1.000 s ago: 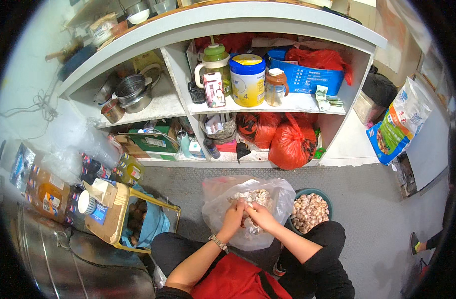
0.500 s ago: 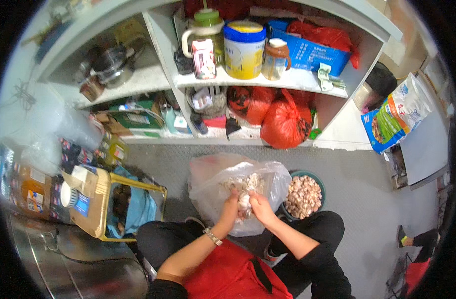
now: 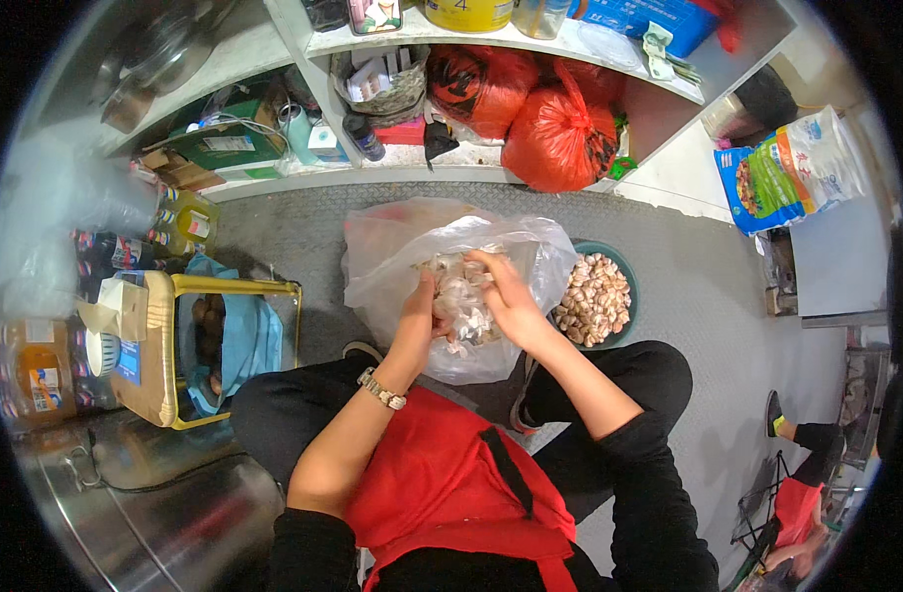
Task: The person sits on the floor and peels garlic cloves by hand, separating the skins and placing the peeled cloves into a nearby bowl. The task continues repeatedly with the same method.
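Note:
A translucent plastic bag (image 3: 377, 261) stands with its mouth open on the floor between my legs. Inside it lie whitish garlic pieces and papery skins (image 3: 461, 301). My left hand (image 3: 417, 316) is at the bag's near left side, thumb up and fingers curled inward; what they hold blends with the pale garlic. My right hand (image 3: 509, 301) is over the garlic from the right, fingers stretched and apart, slightly blurred. Close to the bag's right side sits a round green basin (image 3: 631, 286) filled with separate garlic cloves (image 3: 595, 301).
White shelves (image 3: 313, 183) ahead hold red plastic bags (image 3: 560, 138) and containers. On the left stand a yellow-framed stool (image 3: 165, 345), bottles (image 3: 190, 222) and a metal surface (image 3: 165, 513). A colourful sack (image 3: 787, 173) is at right; another person's leg (image 3: 817, 439) shows lower right.
My hands have moved apart from a garlic bulb they held together; the right fingers have spread. The view has tipped down, so the bag and shelves appear higher.

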Action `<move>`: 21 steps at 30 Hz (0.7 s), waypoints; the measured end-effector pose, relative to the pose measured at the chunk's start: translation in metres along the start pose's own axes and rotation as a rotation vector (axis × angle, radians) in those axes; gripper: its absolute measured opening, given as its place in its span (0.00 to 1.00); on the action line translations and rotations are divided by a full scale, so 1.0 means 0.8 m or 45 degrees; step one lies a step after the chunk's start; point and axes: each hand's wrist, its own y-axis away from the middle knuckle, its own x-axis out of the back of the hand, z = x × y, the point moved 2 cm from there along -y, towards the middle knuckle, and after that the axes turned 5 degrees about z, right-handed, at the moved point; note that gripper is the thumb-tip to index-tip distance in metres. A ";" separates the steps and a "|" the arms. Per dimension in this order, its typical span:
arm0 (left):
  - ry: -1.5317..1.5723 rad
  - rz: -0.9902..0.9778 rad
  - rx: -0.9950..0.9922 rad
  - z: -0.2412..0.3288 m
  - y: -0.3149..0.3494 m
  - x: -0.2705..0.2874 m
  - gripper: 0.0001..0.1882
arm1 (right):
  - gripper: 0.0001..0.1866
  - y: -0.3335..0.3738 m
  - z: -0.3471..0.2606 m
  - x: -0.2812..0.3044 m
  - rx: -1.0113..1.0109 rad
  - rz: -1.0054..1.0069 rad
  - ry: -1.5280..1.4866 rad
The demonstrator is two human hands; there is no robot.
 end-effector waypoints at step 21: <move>0.077 -0.161 0.026 -0.011 0.003 -0.007 0.28 | 0.10 0.025 -0.021 -0.018 -0.121 -0.085 -0.359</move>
